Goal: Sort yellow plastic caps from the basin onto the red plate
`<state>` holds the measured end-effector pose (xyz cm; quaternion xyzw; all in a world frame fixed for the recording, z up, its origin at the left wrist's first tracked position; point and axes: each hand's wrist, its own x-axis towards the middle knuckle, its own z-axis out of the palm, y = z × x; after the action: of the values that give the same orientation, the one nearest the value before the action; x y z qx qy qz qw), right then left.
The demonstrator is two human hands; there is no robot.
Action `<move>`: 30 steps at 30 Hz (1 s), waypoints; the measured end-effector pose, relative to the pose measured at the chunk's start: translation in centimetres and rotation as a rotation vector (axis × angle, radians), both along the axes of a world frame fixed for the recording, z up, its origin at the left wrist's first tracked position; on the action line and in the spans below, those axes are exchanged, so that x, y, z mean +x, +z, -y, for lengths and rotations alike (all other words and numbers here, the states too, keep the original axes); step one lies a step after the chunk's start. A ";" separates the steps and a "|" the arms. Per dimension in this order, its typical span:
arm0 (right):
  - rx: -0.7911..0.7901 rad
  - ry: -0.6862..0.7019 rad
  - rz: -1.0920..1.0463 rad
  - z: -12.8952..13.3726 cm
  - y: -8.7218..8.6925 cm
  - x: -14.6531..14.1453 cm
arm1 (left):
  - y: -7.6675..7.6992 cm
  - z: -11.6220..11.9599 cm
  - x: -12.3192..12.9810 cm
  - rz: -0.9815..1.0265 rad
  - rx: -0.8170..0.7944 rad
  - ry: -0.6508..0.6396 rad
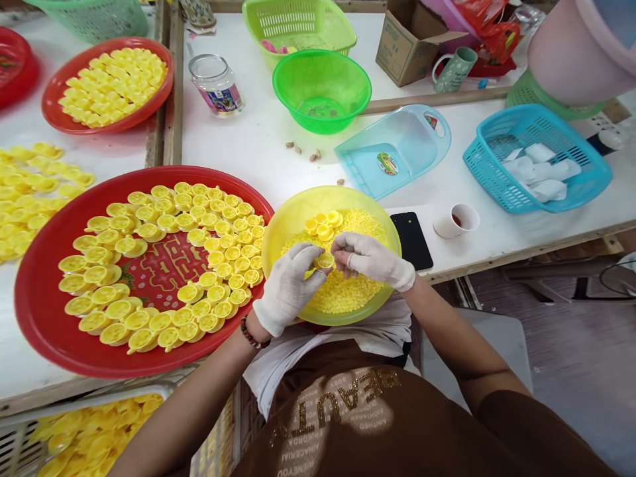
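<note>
My left hand (pixel 288 288), in a white glove, pinches a small yellow plastic cup-shaped piece (pixel 324 260) above a yellow bowl (pixel 278 228). My right hand (pixel 372 257), also gloved, has its bare fingertips pressed together at the right side of that piece. Whatever those fingertips hold is too small or hidden to make out. Loose yellow beads (pixel 342 301) fill the bowl beneath both hands. A few more yellow cup pieces (pixel 324 225) lie on the beads behind my hands. To the left, a large red tray (pixel 44 298) carries many similar yellow pieces around its printed centre.
Behind the bowl stand a green basin (pixel 322 86), a clear jar (pixel 216 86) and a blue scoop tray (pixel 397 149). Rightward are a black phone (pixel 411 240), a paper cup of dark liquid (pixel 456 220) and a blue basket (pixel 539 159). Another red tray (pixel 106 86) sits back left.
</note>
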<state>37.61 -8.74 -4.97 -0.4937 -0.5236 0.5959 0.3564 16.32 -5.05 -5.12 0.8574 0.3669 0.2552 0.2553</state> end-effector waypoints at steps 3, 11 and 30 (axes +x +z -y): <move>0.045 -0.091 0.013 0.1 0.3 0.3 | 0.0 0.0 -0.3 0.005 -0.031 0.030; 0.149 -0.020 0.259 -0.3 0.5 -0.9 | 0.3 0.2 0.2 0.026 -0.029 0.009; 0.334 -0.256 0.453 -0.2 0.3 0.1 | 0.2 -0.2 0.2 0.032 -0.110 0.067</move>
<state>37.75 -8.54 -4.72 -0.6103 -0.6141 0.3266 0.3790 16.55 -4.89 -4.92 0.8253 0.4046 0.2566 0.2990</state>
